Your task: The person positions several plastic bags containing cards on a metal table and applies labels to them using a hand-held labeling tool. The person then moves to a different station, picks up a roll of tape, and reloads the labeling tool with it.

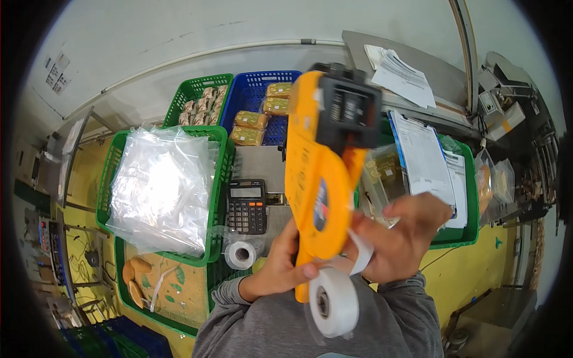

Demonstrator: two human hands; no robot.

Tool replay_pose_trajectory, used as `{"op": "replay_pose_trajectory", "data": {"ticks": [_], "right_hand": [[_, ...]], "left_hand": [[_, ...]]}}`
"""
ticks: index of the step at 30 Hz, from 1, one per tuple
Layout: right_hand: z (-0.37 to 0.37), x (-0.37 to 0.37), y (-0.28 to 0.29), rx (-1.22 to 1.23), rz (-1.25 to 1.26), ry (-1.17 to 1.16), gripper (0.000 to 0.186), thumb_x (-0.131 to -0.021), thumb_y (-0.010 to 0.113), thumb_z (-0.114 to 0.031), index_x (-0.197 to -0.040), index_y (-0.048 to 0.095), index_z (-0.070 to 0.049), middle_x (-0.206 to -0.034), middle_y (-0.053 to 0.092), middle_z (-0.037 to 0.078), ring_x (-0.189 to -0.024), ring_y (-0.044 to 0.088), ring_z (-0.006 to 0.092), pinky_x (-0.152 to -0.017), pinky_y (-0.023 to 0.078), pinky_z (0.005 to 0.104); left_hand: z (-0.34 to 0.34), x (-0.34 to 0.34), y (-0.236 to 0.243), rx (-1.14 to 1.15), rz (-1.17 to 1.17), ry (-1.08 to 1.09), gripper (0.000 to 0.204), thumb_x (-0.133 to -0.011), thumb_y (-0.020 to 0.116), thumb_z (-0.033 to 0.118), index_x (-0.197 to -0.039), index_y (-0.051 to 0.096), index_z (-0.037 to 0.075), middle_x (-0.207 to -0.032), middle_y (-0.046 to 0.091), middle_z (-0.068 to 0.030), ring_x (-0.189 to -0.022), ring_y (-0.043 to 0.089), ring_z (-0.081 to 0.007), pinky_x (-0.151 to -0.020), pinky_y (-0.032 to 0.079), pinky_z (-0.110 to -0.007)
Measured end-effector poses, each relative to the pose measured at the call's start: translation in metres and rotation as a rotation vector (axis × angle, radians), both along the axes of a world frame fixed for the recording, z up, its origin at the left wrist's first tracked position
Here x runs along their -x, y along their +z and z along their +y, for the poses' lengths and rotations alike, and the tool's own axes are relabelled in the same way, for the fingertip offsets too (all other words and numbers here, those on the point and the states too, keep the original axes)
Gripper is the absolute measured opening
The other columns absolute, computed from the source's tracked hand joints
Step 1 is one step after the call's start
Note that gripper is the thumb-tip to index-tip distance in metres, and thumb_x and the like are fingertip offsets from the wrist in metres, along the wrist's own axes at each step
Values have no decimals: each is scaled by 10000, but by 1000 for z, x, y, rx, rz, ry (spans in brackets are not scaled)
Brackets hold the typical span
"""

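A yellow and black price label gun stands upright close in front of me. My left hand is closed around its lower part, thumb toward me. At the gun's right side, my right hand has its fingers bent around a white label strip. The strip runs down toward a white roll of labels, which is just below my left thumb. What holds the roll up is hidden. Some right fingertips are covered by the gun and the strip.
Clear plastic bags fill a green crate at left, beside a calculator and another white roll. Behind are a blue crate with wrapped packs and a green crate. A clipboard lies at right.
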State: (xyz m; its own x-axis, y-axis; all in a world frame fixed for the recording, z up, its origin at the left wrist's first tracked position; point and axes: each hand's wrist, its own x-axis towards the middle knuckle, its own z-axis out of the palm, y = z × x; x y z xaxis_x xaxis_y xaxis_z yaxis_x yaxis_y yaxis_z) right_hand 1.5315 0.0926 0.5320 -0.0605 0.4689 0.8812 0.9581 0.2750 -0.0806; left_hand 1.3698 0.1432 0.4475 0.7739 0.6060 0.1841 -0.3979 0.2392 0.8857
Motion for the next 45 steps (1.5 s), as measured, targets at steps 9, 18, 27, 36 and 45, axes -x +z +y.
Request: {"op": "replay_pose_trajectory", "data": {"ticks": [9,18,27,36,45], "right_hand": [[-7,22,-24,-287,172,334,257,-626,659,-83,-866,596,-147,-880,539,14,-788,562,190,-593,494,305],[-1,19,-36,-285,165,407,290,-678,679,-82,-910,511,-129,-936,624,77,-764,600,202,-634,504,299],[2,22,-42,-323,184,522,334,-724,644,-75,-991,446,-109,-947,627,177,-747,644,252,-720,546,365],[7,28,-38,-283,225,541,391,-726,657,-74,-1044,433,-112,-873,626,149,-662,632,222,-600,556,317],[11,40,-38,-299,361,584,428,-658,672,-45,-1036,477,-94,-842,617,187,-607,625,209,-545,536,284]], "left_hand": [[8,14,-56,48,112,26,921,-716,559,682,-1298,318,10,-1155,502,-64,-1005,517,-132,-847,424,-275],[-3,11,-49,74,104,187,929,-701,576,681,-1302,318,20,-1161,507,-74,-1009,533,-148,-845,440,-286],[-9,14,-51,169,204,209,884,-728,542,681,-1273,368,6,-1163,509,-89,-1029,526,-174,-878,426,-311],[-1,22,-62,143,-21,14,821,-700,663,593,-1248,405,38,-1145,501,-57,-1024,511,-150,-871,418,-286],[-7,30,-61,340,-46,-82,799,-700,688,548,-1264,384,69,-1160,473,-35,-1027,494,-141,-869,410,-269]]}}
